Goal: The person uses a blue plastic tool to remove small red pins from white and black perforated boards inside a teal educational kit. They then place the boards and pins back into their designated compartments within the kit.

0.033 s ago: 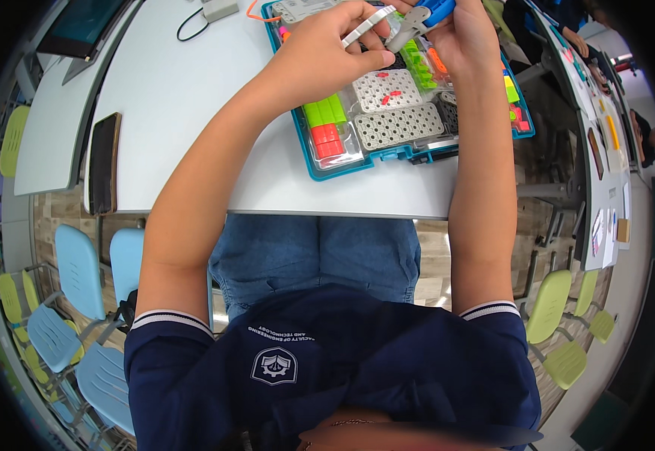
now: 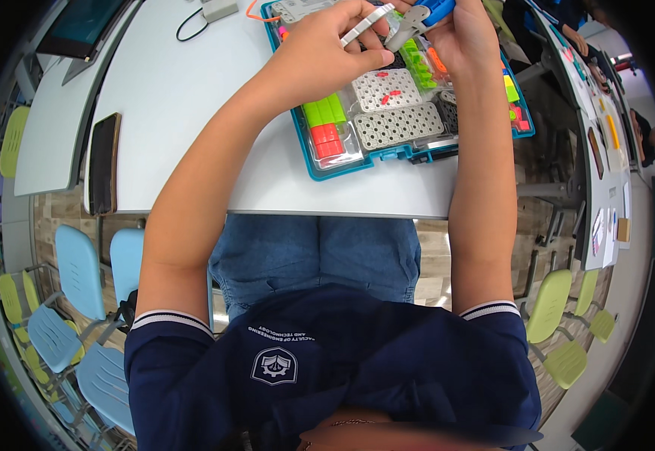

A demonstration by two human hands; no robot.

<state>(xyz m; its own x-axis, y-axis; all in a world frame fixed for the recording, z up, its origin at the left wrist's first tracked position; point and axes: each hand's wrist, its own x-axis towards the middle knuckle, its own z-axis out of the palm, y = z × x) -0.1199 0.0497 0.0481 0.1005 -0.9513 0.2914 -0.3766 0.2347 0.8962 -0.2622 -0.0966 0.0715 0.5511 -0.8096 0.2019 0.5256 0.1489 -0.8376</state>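
- Now gripping a ribbed white strip (image 2: pixel 369 24) in the left hand (image 2: pixel 324 52), lodged among the curled fingers.
- Holding a blue part (image 2: pixel 439 11) in the right hand (image 2: pixel 466 37), just right of the strip; seemingly closed around it, but impossible to tell how firmly, so near the upper edge of view.
- Extending from the blue part toward the left thumb: a grey piece (image 2: pixel 405 34) — unclear whether joined to the blue or merely held against it.
- Hovering with all of this above a teal case (image 2: pixel 339 174); directly beneath and nearer the body, perforated grey plates (image 2: pixel 399 126) with small red pieces (image 2: pixel 392 98) on top, and lime toothed strips (image 2: pixel 419 66) below the right hand.
- Could lose the white strip among the parts below, should the left fingers relax while shifting hold.
- Could skew or loosen the grey piece, if pushed at a slant without steady backing from the right palm.
- Might also scatter the small red pieces — loose-looking, and within easy reach of a dipping wrist.
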